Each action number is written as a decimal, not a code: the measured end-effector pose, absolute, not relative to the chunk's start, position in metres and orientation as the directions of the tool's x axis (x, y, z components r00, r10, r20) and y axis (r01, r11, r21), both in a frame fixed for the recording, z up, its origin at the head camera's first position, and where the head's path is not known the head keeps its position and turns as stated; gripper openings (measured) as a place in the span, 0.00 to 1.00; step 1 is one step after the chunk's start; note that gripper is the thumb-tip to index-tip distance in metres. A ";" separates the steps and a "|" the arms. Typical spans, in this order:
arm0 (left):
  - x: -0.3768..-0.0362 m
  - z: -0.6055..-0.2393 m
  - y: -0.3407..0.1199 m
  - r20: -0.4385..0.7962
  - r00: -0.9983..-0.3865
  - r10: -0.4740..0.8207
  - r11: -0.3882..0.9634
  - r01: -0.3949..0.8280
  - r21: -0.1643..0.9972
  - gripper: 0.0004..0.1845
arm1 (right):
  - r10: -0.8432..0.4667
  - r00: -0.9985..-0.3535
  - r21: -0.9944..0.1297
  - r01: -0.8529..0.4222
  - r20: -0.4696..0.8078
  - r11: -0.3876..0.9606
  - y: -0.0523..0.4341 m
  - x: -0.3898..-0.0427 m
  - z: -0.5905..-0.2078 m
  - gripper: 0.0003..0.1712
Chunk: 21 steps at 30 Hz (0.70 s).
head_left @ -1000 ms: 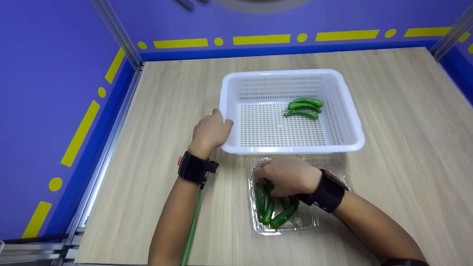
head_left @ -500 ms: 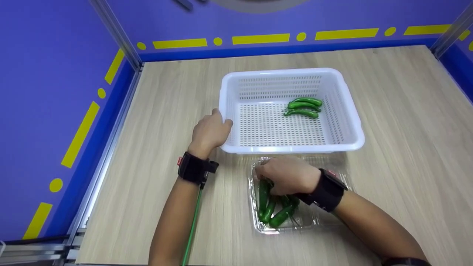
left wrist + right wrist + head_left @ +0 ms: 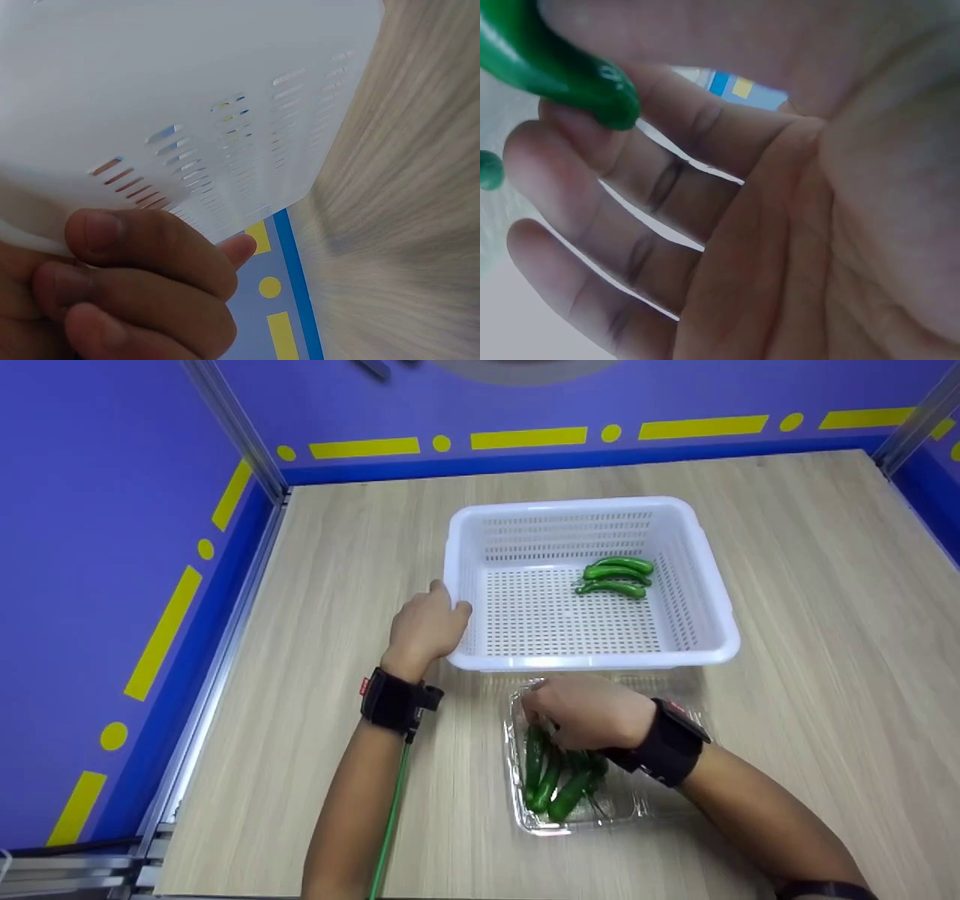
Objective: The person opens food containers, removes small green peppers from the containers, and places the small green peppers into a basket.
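With curled fingers my left hand (image 3: 431, 622) grips the left rim of a white slotted plastic basket (image 3: 592, 661). In the left wrist view, those fingers (image 3: 157, 255) bend at the basket's outer wall (image 3: 247, 90). My right hand (image 3: 592, 711) is over a clear plastic box (image 3: 544, 830) in front of the basket. It pinches a green chili pepper (image 3: 592, 82) between thumb and fingers, as the right wrist view shows. Several dark green chili peppers (image 3: 571, 795) lie in the box, partly under the hand. Inside the basket, at the right, are several more green peppers (image 3: 615, 587).
The wooden table (image 3: 337, 555) extends around both containers. Blue walls (image 3: 150, 547) with yellow marks stand at the back and sides, joined by a metal frame (image 3: 232, 427). A green cable (image 3: 391, 817) runs along the left forearm.
My right hand has shifted slightly up and right, and the peppers beneath it have moved a little in the box. The left hand and the basket stay in place.
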<state>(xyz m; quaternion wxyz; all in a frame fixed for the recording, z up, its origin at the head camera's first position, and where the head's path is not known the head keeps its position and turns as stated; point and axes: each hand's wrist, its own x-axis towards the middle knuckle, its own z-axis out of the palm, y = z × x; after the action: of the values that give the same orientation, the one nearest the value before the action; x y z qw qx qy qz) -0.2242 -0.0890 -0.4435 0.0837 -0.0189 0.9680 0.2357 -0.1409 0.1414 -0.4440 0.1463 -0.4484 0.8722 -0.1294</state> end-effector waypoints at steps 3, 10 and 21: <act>-0.225 -0.443 -0.089 -0.177 -0.984 0.004 0.888 -0.077 0.453 0.32 | -0.828 -0.545 -0.376 -0.745 -0.133 0.550 0.144 -0.141 -0.440 0.15; -0.225 -0.444 -0.088 -0.174 -0.985 0.000 0.889 -0.080 0.451 0.32 | -0.825 -0.542 -0.414 -0.722 -0.160 0.555 0.152 -0.144 -0.425 0.15; -0.226 -0.446 -0.089 -0.152 -0.988 0.002 0.890 -0.068 0.451 0.29 | -0.827 -0.548 -0.414 -0.728 -0.127 0.546 0.158 -0.140 -0.415 0.13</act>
<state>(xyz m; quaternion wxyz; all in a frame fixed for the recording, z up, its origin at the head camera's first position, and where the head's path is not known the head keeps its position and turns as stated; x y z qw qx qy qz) -0.2255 -0.0890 -0.4458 0.0742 -0.0169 0.9692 0.2342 -0.1400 0.1577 -0.4152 0.1558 -0.4493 0.8653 -0.1584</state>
